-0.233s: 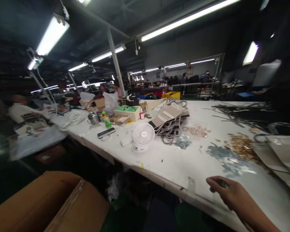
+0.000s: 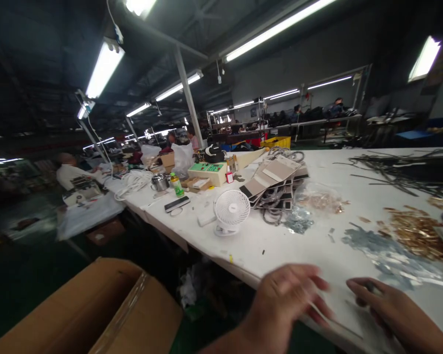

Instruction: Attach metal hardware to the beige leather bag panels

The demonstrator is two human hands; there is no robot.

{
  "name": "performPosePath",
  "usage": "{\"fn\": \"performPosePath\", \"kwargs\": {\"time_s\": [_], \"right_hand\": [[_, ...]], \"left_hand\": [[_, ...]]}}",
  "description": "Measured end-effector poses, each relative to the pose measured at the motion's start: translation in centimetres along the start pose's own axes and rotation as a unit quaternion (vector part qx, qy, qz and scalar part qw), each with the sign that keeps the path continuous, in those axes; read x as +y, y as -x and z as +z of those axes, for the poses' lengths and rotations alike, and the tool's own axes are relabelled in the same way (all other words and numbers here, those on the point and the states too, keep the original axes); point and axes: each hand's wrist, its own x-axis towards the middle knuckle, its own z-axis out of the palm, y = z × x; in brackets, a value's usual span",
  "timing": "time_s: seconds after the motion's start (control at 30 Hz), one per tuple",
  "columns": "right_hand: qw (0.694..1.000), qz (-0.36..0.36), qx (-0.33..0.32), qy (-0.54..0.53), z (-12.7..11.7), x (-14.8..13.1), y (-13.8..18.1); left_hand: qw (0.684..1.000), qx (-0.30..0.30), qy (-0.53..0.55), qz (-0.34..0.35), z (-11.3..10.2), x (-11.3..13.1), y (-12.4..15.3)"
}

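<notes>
My left hand (image 2: 286, 295) hovers over the near edge of the white table (image 2: 280, 246), blurred by motion, fingers stretched out and loosely apart. My right hand (image 2: 386, 307) rests on the table just to its right, fingers curled, with a small dark thing pinched at the fingertips that I cannot name. Beyond the hands lie a heap of silver metal pieces (image 2: 387, 253) and a heap of gold metal pieces (image 2: 417, 231).
A small white fan (image 2: 231, 210) stands mid-table beside a stack of tan card pieces with cords (image 2: 275, 182). Further left are a green bottle (image 2: 176, 185), a metal cup (image 2: 159, 182) and a beige box (image 2: 208, 173). An open cardboard box (image 2: 96, 309) sits below left. People work at distant tables.
My left hand has come into view over the table edge. The view has shifted to the right and slightly up; my right hand stays on the table.
</notes>
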Motion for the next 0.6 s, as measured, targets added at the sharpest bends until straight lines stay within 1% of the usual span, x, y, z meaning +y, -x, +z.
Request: {"fn": "performPosePath", "kwargs": {"time_s": [0.03,0.07,0.1,0.17,0.2,0.27,0.33,0.4,0.47,0.6], "right_hand": [[1.000,-0.001,-0.013,-0.005,0.0,0.3,-0.4],[0.999,0.003,-0.031,-0.009,0.0,0.6,-0.8],[0.999,0.010,-0.052,-0.013,0.0,0.9,-1.2],[0.995,0.034,-0.089,-0.022,-0.1,1.7,-2.0],[0.993,0.051,-0.102,-0.027,-0.2,2.2,-2.4],[0.989,0.082,-0.120,-0.033,-0.4,3.1,-3.1],[0.989,0.086,-0.115,-0.039,-0.4,4.0,-3.6],[0.991,0.080,-0.103,-0.041,-0.3,4.6,-3.8],[0.992,0.078,-0.093,-0.041,0.0,4.8,-3.7],[0.993,0.068,-0.088,-0.039,0.1,4.5,-3.3]], "left_hand": [[0.995,0.084,-0.043,0.025,-2.3,0.2,-1.5],[0.978,0.177,-0.086,0.064,-4.8,0.5,-3.3],[0.958,0.245,-0.116,0.090,-7.5,0.8,-5.1],[0.914,0.363,-0.142,0.111,-12.9,1.4,-8.6],[0.903,0.389,-0.145,0.113,-15.2,1.7,-10.0],[0.890,0.412,-0.152,0.123,-18.8,2.3,-12.2],[0.886,0.414,-0.159,0.136,-20.9,2.9,-13.6],[0.884,0.410,-0.168,0.151,-21.9,3.5,-14.5],[0.887,0.393,-0.181,0.162,-22.4,4.1,-15.1],[0.906,0.339,-0.194,0.163,-23.2,4.9,-15.8]]}}
